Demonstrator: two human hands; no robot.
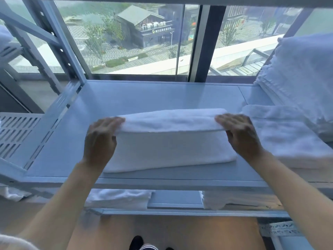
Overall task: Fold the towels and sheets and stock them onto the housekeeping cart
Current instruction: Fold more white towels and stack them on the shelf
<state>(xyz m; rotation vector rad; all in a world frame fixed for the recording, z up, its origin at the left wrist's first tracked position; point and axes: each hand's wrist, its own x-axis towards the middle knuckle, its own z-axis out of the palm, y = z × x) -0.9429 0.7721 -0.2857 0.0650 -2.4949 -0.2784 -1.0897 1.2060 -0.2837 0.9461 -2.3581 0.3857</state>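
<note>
1. Towel (169,147) (white, partly folded) lies on the grey metal shelf (111,98), roughly centred, its near edge close to the shelf's front lip and slightly skewed.
2. Far portion of the towel is lifted into a fold running left to right, held up off the layer beneath.
3. Left hand (100,139) grips the fold's left end: fingers on top, thumb tucked under the cloth.
4. Right hand (241,134) grips the fold's right end the same way, fingers over, thumb beneath. Both hands motion-blurred, so finger detail is soft.
5. Second folded towel (288,139) sits just beside the first on the right, touching or nearly so (cannot tell which).
6. Tall stack of white linen (302,76) stands behind that one at the shelf's far right corner.
7. Lower shelf (173,199) carries more folded white linen left (119,197) and right (234,199), with a bare gap between.
8. Window (137,38) directly behind the shelf; perforated metal panel (16,130) off the left side.
</note>
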